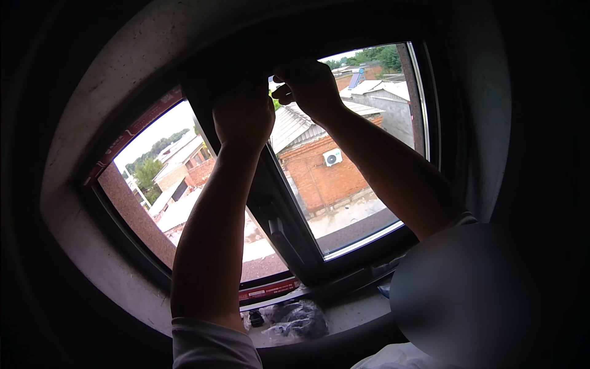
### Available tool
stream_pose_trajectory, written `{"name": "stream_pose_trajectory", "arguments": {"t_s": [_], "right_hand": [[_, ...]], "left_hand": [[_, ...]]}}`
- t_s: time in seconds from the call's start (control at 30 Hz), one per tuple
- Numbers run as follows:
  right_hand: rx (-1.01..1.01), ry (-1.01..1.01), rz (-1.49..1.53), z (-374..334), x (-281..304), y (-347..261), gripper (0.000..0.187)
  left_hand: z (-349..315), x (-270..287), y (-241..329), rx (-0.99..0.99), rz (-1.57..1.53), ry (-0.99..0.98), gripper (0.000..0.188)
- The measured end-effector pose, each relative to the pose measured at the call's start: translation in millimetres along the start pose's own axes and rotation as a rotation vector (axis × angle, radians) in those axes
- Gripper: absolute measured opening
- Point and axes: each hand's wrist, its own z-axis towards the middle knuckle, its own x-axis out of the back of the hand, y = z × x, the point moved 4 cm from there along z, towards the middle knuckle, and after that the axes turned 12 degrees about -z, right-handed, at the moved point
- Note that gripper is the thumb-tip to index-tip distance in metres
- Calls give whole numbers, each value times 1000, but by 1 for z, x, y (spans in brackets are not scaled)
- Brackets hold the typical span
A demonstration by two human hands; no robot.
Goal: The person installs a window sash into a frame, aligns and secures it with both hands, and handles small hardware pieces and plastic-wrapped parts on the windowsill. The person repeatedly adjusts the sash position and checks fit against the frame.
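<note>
Both my arms reach up to the dark window frame. My left hand is raised against the upper part of its middle upright. The left fingers are lost in the shadow, so their grip is hidden. Just right of it, my right hand is bent in toward the same upright near the top. Its fingers are curled together, and whatever they may hold is too dark to make out. Below my hands, a window handle sits on the upright, touched by neither hand.
On the sill lie a crumpled clear plastic bag and a small black piece. Red printed film covers part of the frame. A blurred round shape fills the lower right. Beyond the glass stands a brick building.
</note>
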Motion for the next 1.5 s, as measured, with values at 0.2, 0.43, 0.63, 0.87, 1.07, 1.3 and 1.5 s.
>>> {"name": "stream_pose_trajectory", "arguments": {"t_s": [0.2, 0.43, 0.63, 0.87, 1.07, 1.3, 1.5], "right_hand": [[25, 71, -101, 1, -11, 6, 27], [-45, 94, -104, -1, -10, 2, 30], [-12, 118, -127, 0, -10, 0, 30], [-11, 125, -119, 1, -13, 1, 24], [74, 135, -257, 9, -15, 8, 17], [444, 243, -784, 6, -16, -15, 13], [195, 208, -784, 18, -20, 3, 33]], "left_hand": [[-3, -4, -5, 48, -45, -59, 11], [-2, -1, -4, 58, -54, -19, 7], [1, -2, -2, 36, 15, 45, 6], [0, -6, -5, 6, -6, 85, 10], [2, -5, 0, 25, -12, 83, 6], [1, -3, -3, 58, 23, 1, 4], [1, -5, -3, 23, -31, 106, 3]]}}
